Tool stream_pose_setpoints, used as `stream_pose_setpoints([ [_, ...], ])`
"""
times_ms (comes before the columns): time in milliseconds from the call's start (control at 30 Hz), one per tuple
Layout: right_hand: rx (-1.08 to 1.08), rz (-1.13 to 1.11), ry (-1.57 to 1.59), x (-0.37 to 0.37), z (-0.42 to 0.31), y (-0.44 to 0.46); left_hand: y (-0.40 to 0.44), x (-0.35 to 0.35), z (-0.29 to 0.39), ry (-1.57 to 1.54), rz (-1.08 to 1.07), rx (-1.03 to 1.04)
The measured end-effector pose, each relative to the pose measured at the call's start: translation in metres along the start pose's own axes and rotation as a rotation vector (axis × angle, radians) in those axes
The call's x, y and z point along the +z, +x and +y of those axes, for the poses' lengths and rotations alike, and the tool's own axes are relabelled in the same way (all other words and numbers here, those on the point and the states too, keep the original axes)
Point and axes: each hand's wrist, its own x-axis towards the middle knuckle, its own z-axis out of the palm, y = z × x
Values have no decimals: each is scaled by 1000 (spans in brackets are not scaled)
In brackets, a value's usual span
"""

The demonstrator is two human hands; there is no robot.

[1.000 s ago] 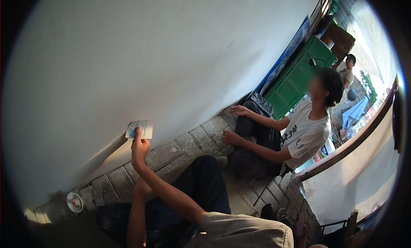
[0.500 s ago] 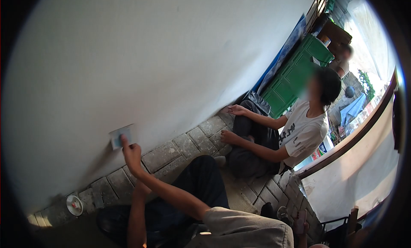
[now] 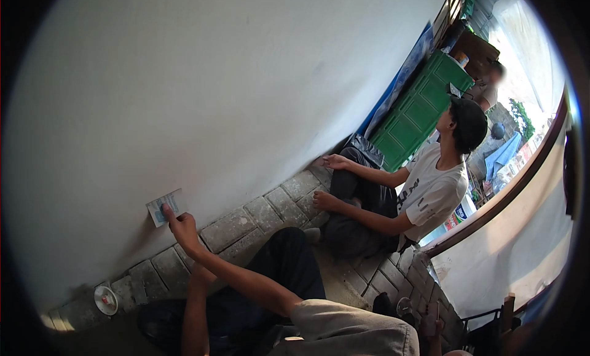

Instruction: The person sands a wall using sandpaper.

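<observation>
Against the white wall (image 3: 203,98), my right hand (image 3: 183,229) holds a small rectangular sheet of sandpaper (image 3: 177,200) with pale, bluish print on its back. The thumb lies over the sheet, and the fingers are mostly hidden behind it. My left hand (image 3: 204,272) is low, beside my raised knee and partly covered by my right forearm. Its fingers do not show. On the paving below the wall sits a small white round dish (image 3: 106,300) with a reddish spot in it.
A co-worker (image 3: 433,178) in a white T-shirt and dark cap sits to the right, one hand near the wall. Paving blocks (image 3: 228,230) run along the wall's foot. Beyond stand a green cabinet (image 3: 418,110) and another person (image 3: 485,91). A white panel (image 3: 504,251) is at right.
My right hand and the sandpaper have shifted slightly down and left along the wall, showing more of the sheet. The co-worker's head has turned, and their near-wall hand has moved slightly.
</observation>
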Motion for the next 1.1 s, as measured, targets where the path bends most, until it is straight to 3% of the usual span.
stream_pose_setpoints([
  [67,-8,110,79,-2,-3,4,-12,4,-7,4,-13,-7],
  [133,72,375,488,-14,-25,9,-16,4,-7,1,-11,-15],
  [200,71,384,478,-7,-20,6,-16,4,-5,3,-5,-21],
  [267,12,-2,45,3,-9,-1,-6,2,-3,0,16,-22],
  [300,-120,122,-8,10,-9,-4,5,-4,3,4,22,-32],
  [333,-121,120,-10,5,-9,-1,17,-11,8,15,27,-46],
  [400,69,362,458,-8,-34,1,39,-25,22,31,26,-76],
  [433,40,439,527,-7,-45,1,48,-31,29,43,26,-89],
  [567,-31,315,369,-8,-49,-21,73,-48,43,80,5,-109],
  [767,-33,325,456,-1,-63,-7,85,-59,47,105,2,-133],
  [800,-49,286,435,2,-59,-12,84,-59,46,106,-1,-132],
  [833,54,32,214,3,-36,-3,83,-58,46,107,5,-132],
  [867,15,-12,125,2,-35,-7,83,-58,47,111,9,-133],
  [1000,14,319,425,-10,-42,0,82,-58,46,114,36,-134],
  [1033,16,330,430,-9,-45,-2,82,-58,46,113,46,-134],
  [1100,21,142,240,0,-30,-5,79,-58,44,112,61,-127],
])
